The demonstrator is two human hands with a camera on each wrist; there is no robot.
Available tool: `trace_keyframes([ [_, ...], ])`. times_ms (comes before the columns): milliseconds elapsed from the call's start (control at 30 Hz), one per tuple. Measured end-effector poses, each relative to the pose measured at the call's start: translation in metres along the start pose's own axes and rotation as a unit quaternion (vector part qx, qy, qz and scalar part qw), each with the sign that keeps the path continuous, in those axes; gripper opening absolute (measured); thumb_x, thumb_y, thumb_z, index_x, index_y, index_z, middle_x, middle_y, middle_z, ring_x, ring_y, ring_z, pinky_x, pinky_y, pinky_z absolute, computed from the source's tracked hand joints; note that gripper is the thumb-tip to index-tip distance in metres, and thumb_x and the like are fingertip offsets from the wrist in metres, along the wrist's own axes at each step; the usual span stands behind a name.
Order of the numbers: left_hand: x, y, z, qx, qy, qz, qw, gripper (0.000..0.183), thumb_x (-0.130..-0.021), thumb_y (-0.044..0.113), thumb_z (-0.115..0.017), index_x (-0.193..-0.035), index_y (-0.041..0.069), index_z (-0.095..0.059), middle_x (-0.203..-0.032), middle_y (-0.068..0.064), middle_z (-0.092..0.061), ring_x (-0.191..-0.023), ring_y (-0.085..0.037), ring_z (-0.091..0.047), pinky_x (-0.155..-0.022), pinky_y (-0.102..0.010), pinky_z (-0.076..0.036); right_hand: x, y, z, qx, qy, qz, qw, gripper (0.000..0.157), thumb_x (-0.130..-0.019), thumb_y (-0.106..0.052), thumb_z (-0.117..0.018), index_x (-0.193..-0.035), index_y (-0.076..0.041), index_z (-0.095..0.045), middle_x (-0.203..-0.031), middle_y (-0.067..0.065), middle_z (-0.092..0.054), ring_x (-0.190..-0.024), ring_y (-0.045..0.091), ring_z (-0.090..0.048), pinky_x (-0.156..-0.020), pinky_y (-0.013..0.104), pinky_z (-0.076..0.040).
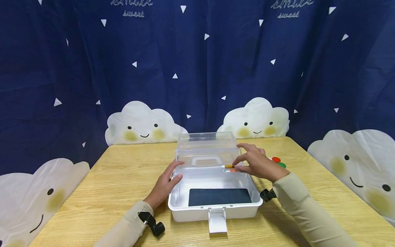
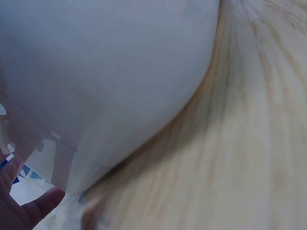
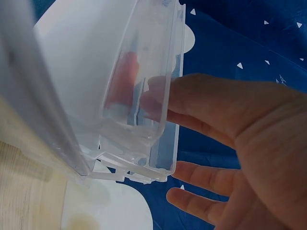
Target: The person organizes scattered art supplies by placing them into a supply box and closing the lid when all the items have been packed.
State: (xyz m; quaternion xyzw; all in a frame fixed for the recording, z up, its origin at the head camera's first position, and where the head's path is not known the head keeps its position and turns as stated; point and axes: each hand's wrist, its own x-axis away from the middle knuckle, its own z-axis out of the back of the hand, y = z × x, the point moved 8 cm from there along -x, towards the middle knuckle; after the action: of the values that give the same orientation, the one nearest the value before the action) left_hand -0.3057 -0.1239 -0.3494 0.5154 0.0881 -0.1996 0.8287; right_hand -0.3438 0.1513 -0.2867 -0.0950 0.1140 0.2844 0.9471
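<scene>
A white storage box with its clear lid raised stands on the table, clear trays lifted behind its base. My left hand rests at the box's left side, thumb and fingers spread near the tray's end; the left wrist view catches only part of it beside the white wall. Over the right end of the clear tray, my right hand pinches a slim yellow stick-like thing with a pale end. Just below it lies an orange-red item, seen through the tray wall as a red shape.
A dark flat rectangle lies in the box's base. The front latch hangs down. Right of the box, behind my right hand, are a red disc and a green disc. A blue curtain borders the table's back.
</scene>
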Motion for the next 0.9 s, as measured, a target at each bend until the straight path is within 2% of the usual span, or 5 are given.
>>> trace_keyframes([
  [300, -0.01, -0.036, -0.004, 0.003, 0.011, 0.001, 0.9999, 0.046, -0.098, 0.027, -0.055, -0.142, 0.024, -0.043, -0.159, -0.011, -0.02, -0.144, -0.037, -0.02, -0.102, -0.067, -0.03, -0.001, 0.0, 0.0, -0.002, -0.001, -0.002, 1.0, 0.01, -0.081, -0.03, -0.078, -0.091, -0.03, -0.078, -0.143, 0.02, -0.045, -0.13, 0.044, -0.036, -0.091, 0.064, -0.03],
  [433, -0.011, -0.041, -0.004, 0.006, 0.011, -0.002, 0.9999, 0.045, -0.098, 0.032, -0.056, -0.141, 0.029, -0.044, -0.159, -0.008, -0.02, -0.144, -0.035, -0.021, -0.102, -0.065, -0.031, 0.001, 0.001, 0.003, -0.007, 0.008, 0.007, 1.0, 0.011, -0.081, -0.032, -0.078, -0.092, -0.028, -0.078, -0.141, 0.021, -0.047, -0.128, 0.044, -0.038, -0.09, 0.063, -0.031],
  [567, -0.012, -0.038, -0.005, 0.001, 0.006, -0.003, 1.0, 0.046, -0.098, 0.029, -0.055, -0.142, 0.025, -0.043, -0.159, -0.01, -0.019, -0.144, -0.036, -0.021, -0.103, -0.065, -0.03, 0.003, 0.005, 0.012, -0.012, 0.021, 0.012, 1.0, 0.012, -0.081, -0.029, -0.078, -0.093, -0.025, -0.078, -0.139, 0.023, -0.047, -0.127, 0.045, -0.04, -0.087, 0.064, -0.032],
  [767, -0.006, -0.012, -0.001, -0.003, -0.005, -0.007, 1.0, 0.046, -0.099, 0.019, -0.053, -0.143, 0.012, -0.042, -0.158, -0.019, -0.019, -0.143, -0.04, -0.021, -0.103, -0.065, -0.031, 0.006, 0.018, 0.023, -0.015, 0.03, -0.001, 0.999, 0.015, -0.083, -0.026, -0.076, -0.097, -0.021, -0.077, -0.141, 0.023, -0.045, -0.128, 0.046, -0.037, -0.087, 0.066, -0.032],
  [900, -0.002, -0.003, 0.001, -0.001, -0.006, -0.002, 1.0, 0.045, -0.099, 0.018, -0.053, -0.143, 0.011, -0.043, -0.157, -0.02, -0.02, -0.142, -0.041, -0.021, -0.103, -0.065, -0.031, 0.008, 0.027, 0.028, -0.028, 0.034, -0.011, 0.999, 0.015, -0.083, -0.025, -0.076, -0.097, -0.021, -0.077, -0.14, 0.023, -0.045, -0.129, 0.046, -0.036, -0.085, 0.065, -0.031],
])
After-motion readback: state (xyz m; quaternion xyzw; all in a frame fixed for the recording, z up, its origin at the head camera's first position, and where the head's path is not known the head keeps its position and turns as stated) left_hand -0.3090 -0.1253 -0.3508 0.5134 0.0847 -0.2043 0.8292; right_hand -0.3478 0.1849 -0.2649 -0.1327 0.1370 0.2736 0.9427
